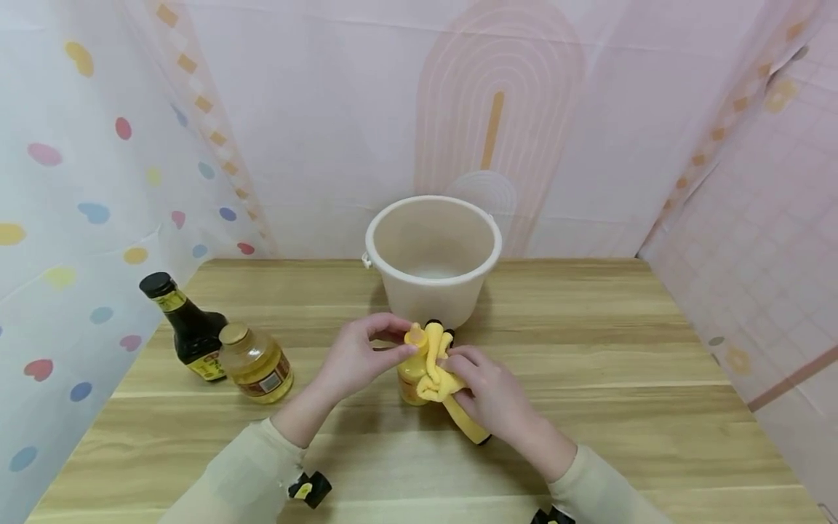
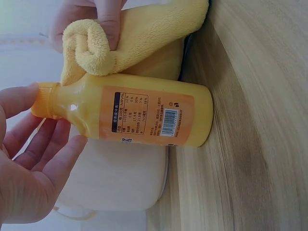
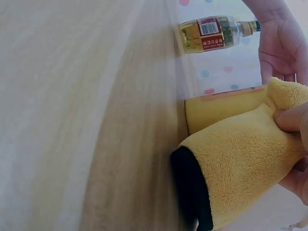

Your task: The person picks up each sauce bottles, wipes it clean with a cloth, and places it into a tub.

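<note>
On a pale wood-grain table [image 1: 622,327], the left hand [image 1: 358,358] pinches the orange cap [image 2: 44,100] of an upright yellow plastic bottle [image 2: 151,111]; at its three o'clock, the right hand [image 1: 494,393] grips a fluffy yellow black-edged cloth [image 3: 240,154]. A round off-white plastic bucket [image 1: 425,297] stands beyond, at twelve o'clock.

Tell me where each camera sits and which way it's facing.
Head: on the head, facing forward and down at the table; left hand, right hand and sleeves show.
Left wrist: worn there, facing the yellow bottle; both hands show partly.
Right wrist: worn there, facing the yellow cloth; both hands show partly.
Both wrist views share bottle and cloth.
</note>
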